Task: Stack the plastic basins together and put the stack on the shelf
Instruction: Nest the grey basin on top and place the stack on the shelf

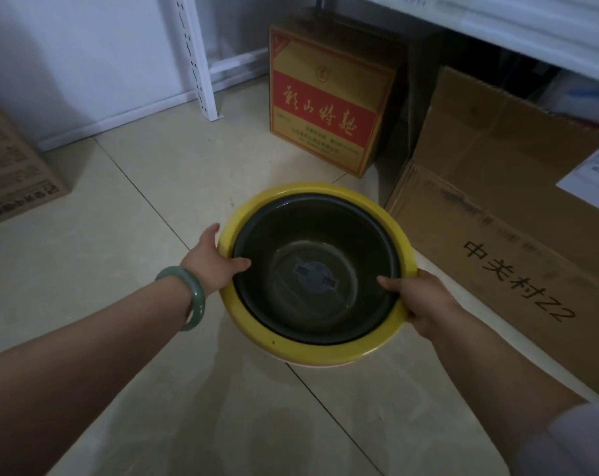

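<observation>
Two bare forearms reach forward over a pale tiled floor (pixel 126 235). The left wrist wears a green bangle (pixel 191 297). The left hand (pixel 210 261) grips the left rim of a yellow basin (pixel 311 348), thumb hooked inside and fingers curled under. The right hand (pixel 416 300) clasps the right rim the same way, thumb inside. A dark basin (pixel 311 269) sits nested inside the yellow one, and a pale rim peeks from beneath the yellow basin's near edge. The stack is held above the floor. To the right lies a large brown carton (pixel 504 207) with dark printed characters. Farther back stands a red and yellow box (pixel 325 108), beside a white shelf upright (pixel 202 63). A white shelf board (pixel 531 25) crosses the top right corner.
</observation>
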